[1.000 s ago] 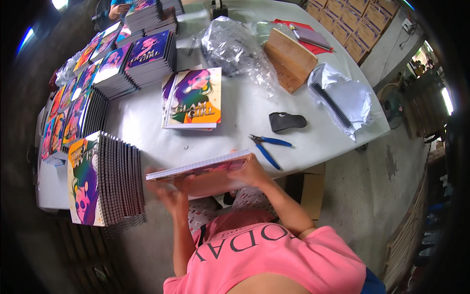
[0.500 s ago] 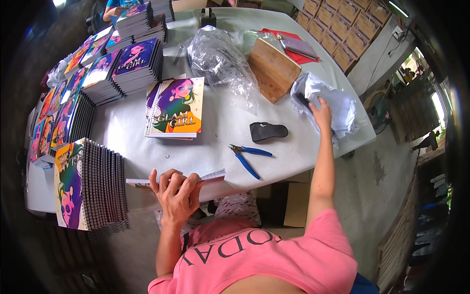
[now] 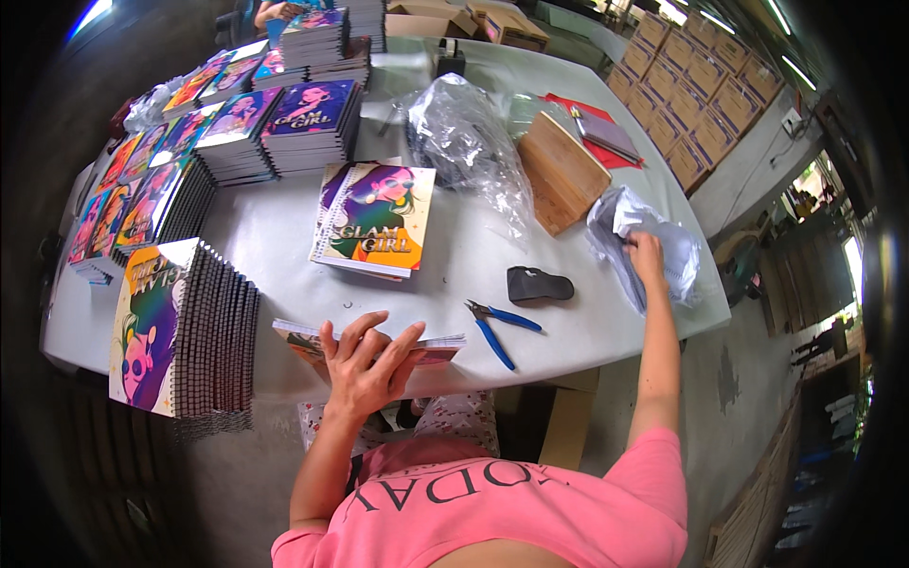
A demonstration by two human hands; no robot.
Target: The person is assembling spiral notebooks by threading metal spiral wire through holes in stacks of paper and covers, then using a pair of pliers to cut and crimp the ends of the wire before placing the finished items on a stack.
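Note:
At the table's front edge my left hand (image 3: 367, 371) grips a notebook (image 3: 312, 343), its fingers over the top edge and the page edges facing up. My right hand (image 3: 648, 254) reaches into a crumpled white plastic wrapping (image 3: 677, 270) at the right. Its fingers are pinched together, and what they hold is hidden. Blue-handled cutting pliers (image 3: 500, 331) lie with jaws apart between my hands, near a small black device (image 3: 540, 285). Beyond my left hand lie a few notebooks with a girl on the cover (image 3: 379, 218).
Tall notebook stacks (image 3: 185, 331) fill the left side, with more stacks (image 3: 308, 123) behind. A clear plastic bag (image 3: 464, 133), a wooden block (image 3: 561, 175) and a red folder (image 3: 620, 156) lie farther back. Cartons (image 3: 701, 99) are piled beyond the table. Another person's hand (image 3: 282, 11) shows at the far left.
My right hand has closed its fingers inside the white wrapping, and the dark coil seen there before is now mostly out of sight. My left hand still holds the notebook. The view has shifted.

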